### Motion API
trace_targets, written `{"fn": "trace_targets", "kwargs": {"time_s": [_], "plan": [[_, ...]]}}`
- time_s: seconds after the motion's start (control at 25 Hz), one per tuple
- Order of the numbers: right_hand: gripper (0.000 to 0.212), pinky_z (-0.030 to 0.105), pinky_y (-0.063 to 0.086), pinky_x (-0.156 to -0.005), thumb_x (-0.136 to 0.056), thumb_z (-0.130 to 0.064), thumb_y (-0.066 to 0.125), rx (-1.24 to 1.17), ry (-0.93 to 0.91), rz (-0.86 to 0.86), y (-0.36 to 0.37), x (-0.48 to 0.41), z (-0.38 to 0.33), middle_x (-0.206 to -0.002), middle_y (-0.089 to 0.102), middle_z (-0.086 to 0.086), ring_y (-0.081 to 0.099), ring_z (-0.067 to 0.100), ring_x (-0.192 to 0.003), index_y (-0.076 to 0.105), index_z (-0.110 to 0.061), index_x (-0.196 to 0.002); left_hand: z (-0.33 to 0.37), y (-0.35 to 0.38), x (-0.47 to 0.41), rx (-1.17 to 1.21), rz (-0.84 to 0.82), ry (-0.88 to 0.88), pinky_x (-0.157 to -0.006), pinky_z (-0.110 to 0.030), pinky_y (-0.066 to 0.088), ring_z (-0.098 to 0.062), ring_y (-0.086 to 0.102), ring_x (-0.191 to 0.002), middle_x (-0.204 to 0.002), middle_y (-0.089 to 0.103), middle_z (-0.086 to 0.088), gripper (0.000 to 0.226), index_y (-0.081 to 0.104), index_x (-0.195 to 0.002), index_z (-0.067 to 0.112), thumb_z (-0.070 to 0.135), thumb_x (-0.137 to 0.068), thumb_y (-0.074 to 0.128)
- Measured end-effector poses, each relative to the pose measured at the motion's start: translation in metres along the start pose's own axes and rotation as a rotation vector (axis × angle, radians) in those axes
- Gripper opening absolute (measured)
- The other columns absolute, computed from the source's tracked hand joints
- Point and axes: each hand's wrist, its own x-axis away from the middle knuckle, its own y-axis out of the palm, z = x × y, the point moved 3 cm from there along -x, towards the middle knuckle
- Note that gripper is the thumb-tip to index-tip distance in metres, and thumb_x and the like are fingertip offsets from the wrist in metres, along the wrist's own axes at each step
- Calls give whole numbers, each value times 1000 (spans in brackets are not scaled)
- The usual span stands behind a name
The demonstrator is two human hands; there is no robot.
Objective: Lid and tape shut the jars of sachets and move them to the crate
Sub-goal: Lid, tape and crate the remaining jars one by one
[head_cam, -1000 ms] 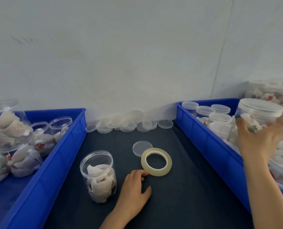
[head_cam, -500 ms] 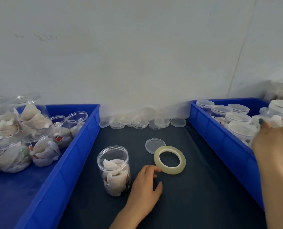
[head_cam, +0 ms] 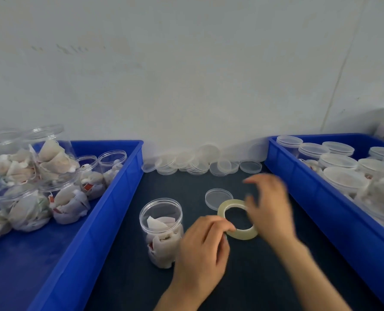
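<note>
— Our right hand [head_cam: 269, 209]?
— Back from the right crate [head_cam: 310, 187], empty; blurred, fingers spread over the tape [head_cam: 242, 235].
— Our left hand [head_cam: 203, 250]?
— Curled fingertips now touch the tape; whether we pinch it, we cannot tell. The open jar [head_cam: 162, 230] stands beside it.

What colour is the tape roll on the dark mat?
The ring-shaped tape roll is pale translucent yellow; head view shows it.

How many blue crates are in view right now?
2. The left crate holds open jars of sachets; the right crate holds lidded jars. Both run out of frame.
</note>
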Motion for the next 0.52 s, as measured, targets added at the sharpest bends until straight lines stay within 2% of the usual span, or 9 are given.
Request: {"fn": "trace_targets", "kwargs": {"time_s": [0.08,0.12,0.2,0.28,0.36,0.44,0.52], "plan": [[34,27,37,-97,-89,-20,63,45,-74,-412,51,19,-21,-130,55,-2,46,20,-126,61,-20,-124,-6,-25,-3,-120,293,129,-85,-22,45,-11,59,-91,-99,65,5,19,63,-97,21,7,-86,58],[39,28,36,-102,-93,-28,60,108,-120,-530,74,28,-30,-134,53,-2,46,20,-128,57,-21,-131,-13,-37,-5,-166,410,98,-87,-22,42,-10,57,-91,-99,63,5,17,60,-97,22,9,-87,58],[51,35,26,-116,-98,-36,52,293,-158,-640,105,30,-33,-144,48,1,41,22,-136,43,-17,-145,-33,-57,-5,-188,582,-89,-89,-22,37,-9,52,-93,-102,59,4,13,57,-99,18,11,-88,54],[53,40,20,-120,-101,-36,47,427,-156,-636,119,25,-28,-145,48,5,40,24,-137,38,-12,-147,-56,-65,-1,1,724,-384,-90,-23,41,-9,54,-98,-103,58,7,13,55,-102,14,13,-91,49],[40,37,29,-112,-101,-30,46,477,-156,-547,122,24,-24,-133,55,6,48,25,-127,48,-12,-137,-71,-59,2,313,808,-666,-92,-24,46,-9,60,-105,-106,62,12,14,55,-103,13,16,-95,45],[26,32,36,-101,-99,-21,49,421,-126,-493,117,23,-18,-120,61,4,54,24,-117,59,-14,-122,-75,-44,4,487,777,-839,-91,-25,48,-11,63,-106,-107,65,9,18,60,-101,15,18,-98,42],[19,29,36,-94,-99,-20,51,361,-92,-469,108,20,-8,-112,63,2,55,22,-110,65,-16,-111,-71,-35,3,520,721,-912,-88,-25,47,-7,64,-102,-102,68,11,22,65,-98,19,24,-96,44]]}}
